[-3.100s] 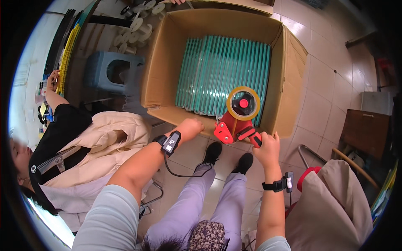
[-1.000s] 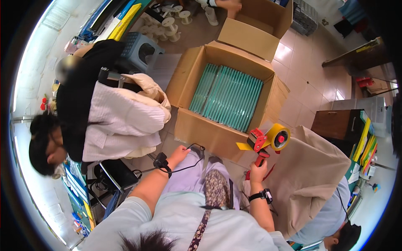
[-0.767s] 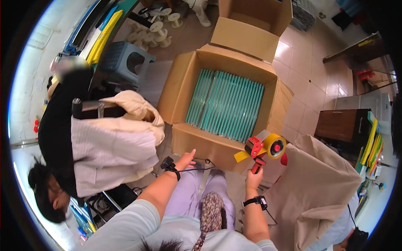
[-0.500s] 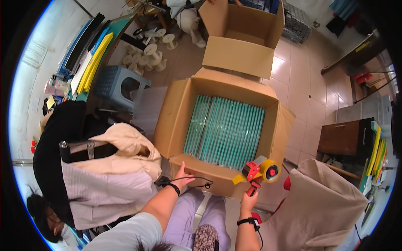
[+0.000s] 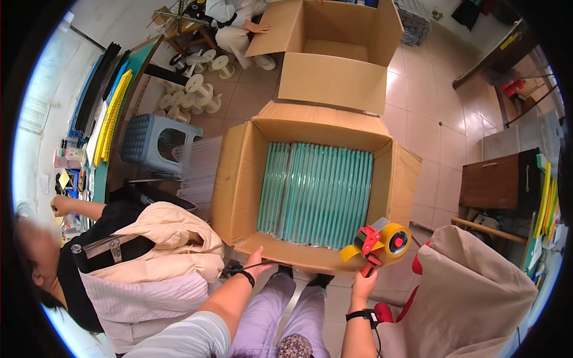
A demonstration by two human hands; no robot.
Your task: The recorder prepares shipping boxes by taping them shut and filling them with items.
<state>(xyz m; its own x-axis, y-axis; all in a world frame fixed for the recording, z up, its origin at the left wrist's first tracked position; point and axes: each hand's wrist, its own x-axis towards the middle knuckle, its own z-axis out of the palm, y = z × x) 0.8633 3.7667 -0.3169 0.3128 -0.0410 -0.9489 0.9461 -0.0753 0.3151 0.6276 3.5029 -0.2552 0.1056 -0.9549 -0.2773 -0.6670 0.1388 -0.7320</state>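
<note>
A cardboard box point(image 5: 232, 170) with raised flaps is in front of me. Inside it stands a tight row of clear, green-edged flat pieces point(image 5: 316, 194). My right hand point(image 5: 363, 283) grips the red handle of a tape dispenser point(image 5: 371, 238) at the box's near right corner. The dispenser carries a roll of yellow tape, and a loose tape end sticks out to its left. At the near left side of the box my left hand point(image 5: 256, 267) touches the cardboard, thumb raised and fingers apart. A dark cable point(image 5: 277, 262) runs by that hand.
Beyond stands another open box point(image 5: 334, 77), with a co-worker's hand point(image 5: 258, 27) on its left flap. At left are a cream jacket on a chair point(image 5: 170, 230), a blue-grey stool point(image 5: 149, 143), white spools point(image 5: 200, 89) and another person. A cloth-covered chair point(image 5: 471, 286) is at right.
The view has shifted, and the box sits slightly lower left in it. A co-worker's hand now shows on the far box's left flap. The person at left has an arm stretched out.
</note>
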